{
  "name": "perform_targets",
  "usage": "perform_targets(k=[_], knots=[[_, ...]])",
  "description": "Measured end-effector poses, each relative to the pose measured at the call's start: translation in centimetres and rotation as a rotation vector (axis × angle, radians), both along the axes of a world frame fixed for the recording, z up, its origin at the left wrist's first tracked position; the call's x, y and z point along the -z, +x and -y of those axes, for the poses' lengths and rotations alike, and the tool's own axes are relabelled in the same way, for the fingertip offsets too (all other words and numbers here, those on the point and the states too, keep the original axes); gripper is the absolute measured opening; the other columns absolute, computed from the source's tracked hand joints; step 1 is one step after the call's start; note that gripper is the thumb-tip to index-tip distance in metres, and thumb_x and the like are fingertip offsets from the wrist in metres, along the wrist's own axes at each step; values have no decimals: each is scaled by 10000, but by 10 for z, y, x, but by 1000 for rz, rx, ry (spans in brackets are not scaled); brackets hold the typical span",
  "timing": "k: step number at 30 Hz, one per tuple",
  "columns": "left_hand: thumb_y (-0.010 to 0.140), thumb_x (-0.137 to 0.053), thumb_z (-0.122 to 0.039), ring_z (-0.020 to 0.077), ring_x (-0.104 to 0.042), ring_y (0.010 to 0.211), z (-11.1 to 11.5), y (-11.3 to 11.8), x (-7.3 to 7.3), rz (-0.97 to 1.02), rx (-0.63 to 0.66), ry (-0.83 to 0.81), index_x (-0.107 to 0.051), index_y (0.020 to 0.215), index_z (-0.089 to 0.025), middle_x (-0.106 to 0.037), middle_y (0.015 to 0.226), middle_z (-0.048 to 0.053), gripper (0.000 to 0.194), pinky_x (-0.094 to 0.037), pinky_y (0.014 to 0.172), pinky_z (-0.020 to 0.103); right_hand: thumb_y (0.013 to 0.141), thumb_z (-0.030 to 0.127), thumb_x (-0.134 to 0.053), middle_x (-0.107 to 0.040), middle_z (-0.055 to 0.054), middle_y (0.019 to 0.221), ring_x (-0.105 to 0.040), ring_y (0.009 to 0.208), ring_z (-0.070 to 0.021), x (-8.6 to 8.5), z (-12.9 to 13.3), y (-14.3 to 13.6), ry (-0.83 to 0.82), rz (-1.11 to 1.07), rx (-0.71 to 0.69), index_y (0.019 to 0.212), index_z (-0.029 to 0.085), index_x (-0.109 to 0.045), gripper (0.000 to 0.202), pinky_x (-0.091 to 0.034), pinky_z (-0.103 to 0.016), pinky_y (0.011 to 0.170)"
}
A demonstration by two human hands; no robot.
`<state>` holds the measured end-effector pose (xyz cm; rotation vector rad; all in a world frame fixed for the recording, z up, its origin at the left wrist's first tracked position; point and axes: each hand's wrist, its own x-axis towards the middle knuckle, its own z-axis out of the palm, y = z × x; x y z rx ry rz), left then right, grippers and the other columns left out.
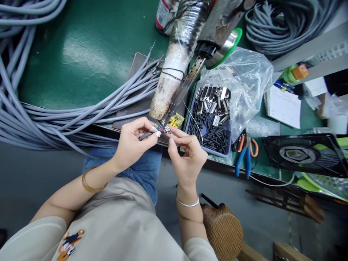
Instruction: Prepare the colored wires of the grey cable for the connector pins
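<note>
The left hand (130,143) is pinching the stripped end of a grey cable (145,136), its grip clenched on the sheath between thumb and fingers. The cable's long axis is running roughly left to right, pointing toward the small metal connector (166,128) that is sitting at the tip of the clamp arm (187,85). Short coloured wires (160,126) are fanning out of the cable end and meeting the connector, so the cable end is lying just left of the connector and touching it through those wires.

The right hand (187,152) is sitting just right of and below the connector, its grip closed lightly with fingertips (174,132) touching the connector's underside; a thin wire (194,121) is arcing up from near this hand, but whether the fingers are holding it cannot be told. Both hands are about equally near the connector, one on either side.

Right of the connector, a blue tray (190,119) is holding black sleeves and more metal connectors, with blue-handled pliers (244,156) beyond it. Left of the connector, a bundle of grey cables (67,116) is lying across the green surface (89,54).
</note>
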<state>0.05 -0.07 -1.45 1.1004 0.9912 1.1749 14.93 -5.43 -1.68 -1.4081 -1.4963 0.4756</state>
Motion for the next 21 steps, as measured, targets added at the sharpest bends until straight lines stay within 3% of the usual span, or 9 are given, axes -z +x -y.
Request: perform_targets(k=[15, 21], knots=[[697, -738, -145, 87, -598, 621, -1, 2, -4, -43, -87, 63, -623, 706, -164, -661, 696, -16, 117, -497, 590, 177, 914, 147, -659, -781, -51, 1186, -792, 968, -194, -6, -10, 0, 79, 96, -19, 912, 230, -637, 86, -677, -330, 828], [710, -752, -154, 116, -672, 701, 0, 2, -2, -23, -80, 79, -645, 714, -163, -700, 743, 9, 107, -554, 670, 201, 876, 97, -683, -800, -26, 1106, -786, 993, -183, -7, -12, 0, 133, 110, -18, 917, 233, -659, 144, -666, -297, 838]])
